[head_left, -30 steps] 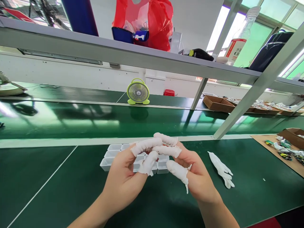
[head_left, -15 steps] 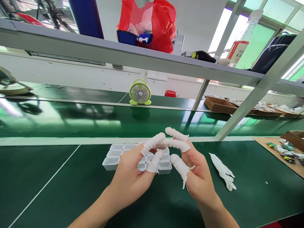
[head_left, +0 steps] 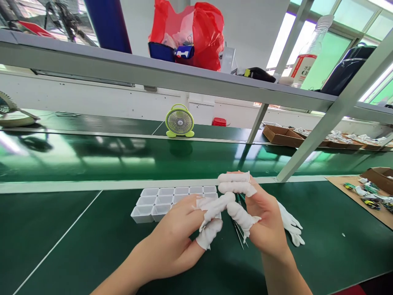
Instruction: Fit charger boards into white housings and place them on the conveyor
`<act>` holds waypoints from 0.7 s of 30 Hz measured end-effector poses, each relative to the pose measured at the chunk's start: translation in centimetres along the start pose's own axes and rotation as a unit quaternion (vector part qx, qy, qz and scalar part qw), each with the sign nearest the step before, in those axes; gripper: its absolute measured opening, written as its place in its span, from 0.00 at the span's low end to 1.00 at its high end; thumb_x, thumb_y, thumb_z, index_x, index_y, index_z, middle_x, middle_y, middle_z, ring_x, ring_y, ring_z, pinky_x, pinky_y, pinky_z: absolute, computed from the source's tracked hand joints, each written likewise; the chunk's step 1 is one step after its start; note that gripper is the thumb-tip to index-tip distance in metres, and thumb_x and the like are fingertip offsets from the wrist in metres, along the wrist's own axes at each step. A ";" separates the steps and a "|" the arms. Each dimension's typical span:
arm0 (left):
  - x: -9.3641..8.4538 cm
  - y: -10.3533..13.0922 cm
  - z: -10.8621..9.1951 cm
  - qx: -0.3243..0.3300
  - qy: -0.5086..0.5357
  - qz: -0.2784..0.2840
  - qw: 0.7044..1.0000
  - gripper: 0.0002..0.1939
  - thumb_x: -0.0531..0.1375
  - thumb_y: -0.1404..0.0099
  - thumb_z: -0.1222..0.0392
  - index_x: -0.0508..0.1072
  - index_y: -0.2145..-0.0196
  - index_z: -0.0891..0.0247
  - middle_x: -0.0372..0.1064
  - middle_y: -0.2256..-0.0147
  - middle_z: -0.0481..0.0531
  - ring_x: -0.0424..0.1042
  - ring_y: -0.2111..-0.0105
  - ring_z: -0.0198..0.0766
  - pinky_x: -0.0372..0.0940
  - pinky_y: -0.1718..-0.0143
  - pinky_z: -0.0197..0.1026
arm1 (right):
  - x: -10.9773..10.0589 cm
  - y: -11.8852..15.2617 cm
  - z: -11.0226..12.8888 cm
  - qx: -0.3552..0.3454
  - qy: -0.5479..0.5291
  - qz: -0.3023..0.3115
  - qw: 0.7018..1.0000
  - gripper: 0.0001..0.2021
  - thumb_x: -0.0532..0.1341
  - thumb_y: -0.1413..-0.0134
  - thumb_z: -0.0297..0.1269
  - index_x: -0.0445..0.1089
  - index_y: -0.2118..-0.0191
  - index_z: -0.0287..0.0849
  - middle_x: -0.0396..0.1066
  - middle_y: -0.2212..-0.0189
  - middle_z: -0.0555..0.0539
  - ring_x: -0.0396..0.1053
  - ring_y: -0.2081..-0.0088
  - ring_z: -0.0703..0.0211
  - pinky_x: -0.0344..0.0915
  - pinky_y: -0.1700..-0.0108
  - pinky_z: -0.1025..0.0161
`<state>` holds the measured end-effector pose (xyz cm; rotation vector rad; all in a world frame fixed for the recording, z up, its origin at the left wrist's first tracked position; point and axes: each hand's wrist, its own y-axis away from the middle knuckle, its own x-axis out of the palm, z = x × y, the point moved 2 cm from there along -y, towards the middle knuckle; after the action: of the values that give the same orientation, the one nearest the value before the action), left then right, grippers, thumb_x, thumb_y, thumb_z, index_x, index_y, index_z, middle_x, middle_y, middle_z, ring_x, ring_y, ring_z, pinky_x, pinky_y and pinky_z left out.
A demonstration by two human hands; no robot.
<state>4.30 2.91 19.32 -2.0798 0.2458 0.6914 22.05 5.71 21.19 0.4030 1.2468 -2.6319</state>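
Observation:
My left hand (head_left: pixel 172 237) and my right hand (head_left: pixel 265 221) meet above the dark green table, with white finger coverings over several fingertips. The left index fingertip touches or nearly touches the right thumb tip; the left thumb lies lower, apart from it. On my right hand the fingers are bent toward the left, with a gap between them and the thumb. I see no object in either hand. Behind my left hand sits a clear compartment box (head_left: pixel 143 214), partly covered. Thin metal tweezers (head_left: pixel 237 232) lie between the hands, their upper part hidden by the right fingers.
A white glove (head_left: pixel 291 223) lies right of my right hand, partly covered by it. Farther right, small parts (head_left: pixel 370 194) rest on cardboard. A green fan (head_left: pixel 179 122) stands at the back, under a shelf (head_left: pixel 184 78) carrying a red bag (head_left: pixel 205 37).
Both hands have shifted right, the left also lower. The left index finger has moved toward the right thumb. The tweezers have come into sight, and the right hand now covers part of the glove.

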 end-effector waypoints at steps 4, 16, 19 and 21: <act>0.2 0.0 0.2 0.003 0.007 0.016 1.000 0.07 0.54 0.32 0.67 0.70 0.62 0.60 0.71 0.70 0.50 0.68 0.69 0.37 0.65 0.67 0.38 | -0.5 0.0 0.0 0.013 -0.038 0.018 0.999 0.08 0.65 0.40 0.33 0.76 0.56 0.49 0.76 0.51 0.44 0.71 0.45 0.48 0.71 0.45 0.49; 0.6 0.2 0.5 -0.168 0.622 0.142 0.752 0.36 0.58 0.30 0.49 0.51 0.30 0.57 0.78 0.65 0.54 0.70 0.77 0.32 0.66 0.69 0.37 | -0.4 0.3 -0.1 0.014 -0.024 -0.017 0.999 0.16 0.64 0.41 0.27 0.74 0.50 0.54 0.75 0.50 0.47 0.68 0.43 0.52 0.67 0.41 0.50; 0.4 -0.5 0.3 -0.153 0.683 0.170 0.693 0.37 0.58 0.30 0.48 0.49 0.29 0.59 0.78 0.68 0.53 0.65 0.82 0.29 0.63 0.70 0.36 | -0.3 0.3 -0.1 -0.015 0.012 -0.027 0.999 0.19 0.64 0.42 0.26 0.74 0.49 0.54 0.74 0.50 0.48 0.69 0.44 0.52 0.66 0.40 0.48; 0.2 -0.8 0.0 -0.141 0.710 0.183 0.665 0.37 0.57 0.30 0.48 0.50 0.30 0.60 0.78 0.68 0.54 0.63 0.83 0.29 0.61 0.72 0.35 | -0.2 0.3 -0.1 -0.033 0.035 -0.036 0.998 0.19 0.64 0.43 0.25 0.74 0.49 0.54 0.74 0.50 0.48 0.69 0.45 0.51 0.65 0.40 0.46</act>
<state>4.78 3.40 19.74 -2.4344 1.5174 -0.9540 22.33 5.60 20.99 0.4519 1.3906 -2.6487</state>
